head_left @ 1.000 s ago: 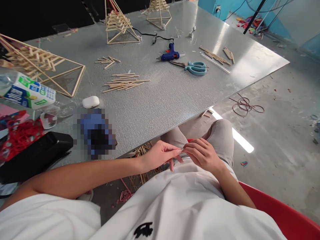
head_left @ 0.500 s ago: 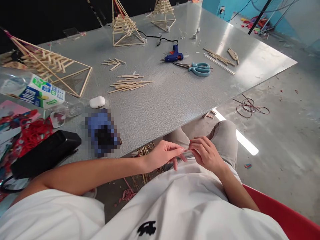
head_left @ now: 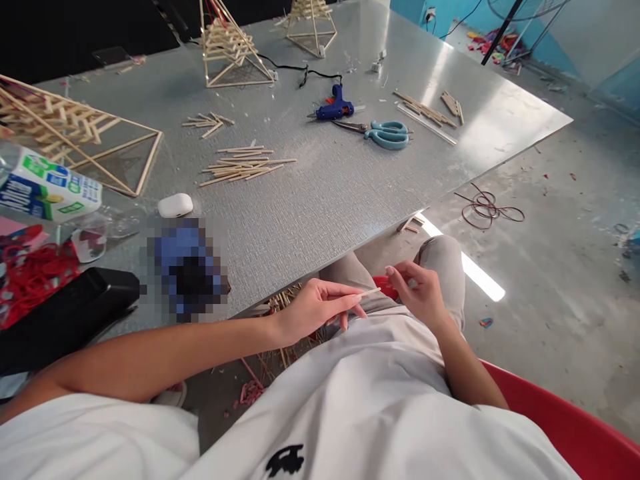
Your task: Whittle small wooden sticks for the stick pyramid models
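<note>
My left hand [head_left: 320,310] pinches a short pale wooden stick [head_left: 371,292] above my lap, its free end pointing right. Just right of that tip is my right hand [head_left: 417,290], apart from the stick, its fingers curled; a small pale bit shows near them, too small to name. On the grey table [head_left: 320,207] lie a pile of thin sticks [head_left: 245,167], a smaller pile [head_left: 207,123], a blue glue gun [head_left: 336,107] and blue-handled scissors [head_left: 387,135].
Stick pyramids stand at the left [head_left: 75,130] and back [head_left: 230,50]. Along the near left are a white case [head_left: 175,205], a blurred blue object [head_left: 189,267], a black object [head_left: 75,313] and red strings [head_left: 40,280]. More sticks [head_left: 425,108] lie at the right.
My right hand has come away from the stick and moved slightly up, baring the stick's end. My left hand still pinches it. The view has shifted a little to the right.
</note>
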`<state>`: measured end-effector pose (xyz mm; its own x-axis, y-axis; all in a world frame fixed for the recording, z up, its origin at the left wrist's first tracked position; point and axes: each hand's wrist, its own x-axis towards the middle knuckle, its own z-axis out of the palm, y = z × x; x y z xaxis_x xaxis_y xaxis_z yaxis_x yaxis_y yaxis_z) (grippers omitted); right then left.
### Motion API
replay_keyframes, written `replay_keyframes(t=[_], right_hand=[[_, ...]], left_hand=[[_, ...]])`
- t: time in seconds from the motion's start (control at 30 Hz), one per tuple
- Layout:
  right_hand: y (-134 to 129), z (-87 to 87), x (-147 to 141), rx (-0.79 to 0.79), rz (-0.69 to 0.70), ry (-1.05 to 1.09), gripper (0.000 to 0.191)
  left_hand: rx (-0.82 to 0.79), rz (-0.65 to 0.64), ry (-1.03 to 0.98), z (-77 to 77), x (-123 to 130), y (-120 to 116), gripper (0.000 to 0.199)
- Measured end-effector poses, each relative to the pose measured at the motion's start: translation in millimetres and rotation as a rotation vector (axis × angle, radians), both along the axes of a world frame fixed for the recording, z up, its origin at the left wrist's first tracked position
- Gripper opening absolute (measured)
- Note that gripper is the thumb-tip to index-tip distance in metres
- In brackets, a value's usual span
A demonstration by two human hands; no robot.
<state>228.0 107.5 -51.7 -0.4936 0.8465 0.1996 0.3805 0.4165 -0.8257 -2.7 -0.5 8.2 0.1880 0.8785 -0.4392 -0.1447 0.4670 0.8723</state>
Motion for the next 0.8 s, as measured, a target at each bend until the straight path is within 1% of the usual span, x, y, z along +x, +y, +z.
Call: replay_keyframes(t=[0.03,0.07,0.1,0.17,0.27,0.33,0.4,0.47,0.67,0.8], right_hand=[[-5,5.9,-1,-0.062,0.049,0.047,0.033],[-10,11.4,-2,-0.092,0.096,0.085,0.032],[-14,16.2,-2,-0.087,0.142,0.114,0.028],[-18,22.9,-4,-0.008,0.218,0.150,0.020],[-20,24.9,-8,0.149,0.264,0.193,0.010],[-20,23.2,-10,0.245,0.265,0.206,0.012],[-22,21.1,-12,0.303,0.264,0.189,0.016],[-25,19.7,-14,0.297,0.266,0.156,0.018],[-34,18.4,-16,0.175,0.240,0.110,0.017],[-37,20.5,-18,0.156,0.229,0.073,0.016]], left_hand=[[0.001,0.002,-0.001,-0.1,0,0,0.036],[0.001,0.003,0.000,-0.1,0,0,0.036],[0.001,0.004,0.005,-0.1,-1,0,0.036],[-0.001,0.002,0.017,0.1,-1,1,0.035],[0.003,-0.004,0.036,0.0,0,0,0.035],[0.006,-0.001,0.049,-0.4,0,0,0.035],[0.017,0.002,0.076,-0.4,0,-1,0.036],[0.039,-0.001,0.120,0.0,1,-2,0.035],[0.113,-0.002,0.256,0.3,3,-4,0.033],[0.146,0.016,0.313,-2.4,5,-7,0.031]])
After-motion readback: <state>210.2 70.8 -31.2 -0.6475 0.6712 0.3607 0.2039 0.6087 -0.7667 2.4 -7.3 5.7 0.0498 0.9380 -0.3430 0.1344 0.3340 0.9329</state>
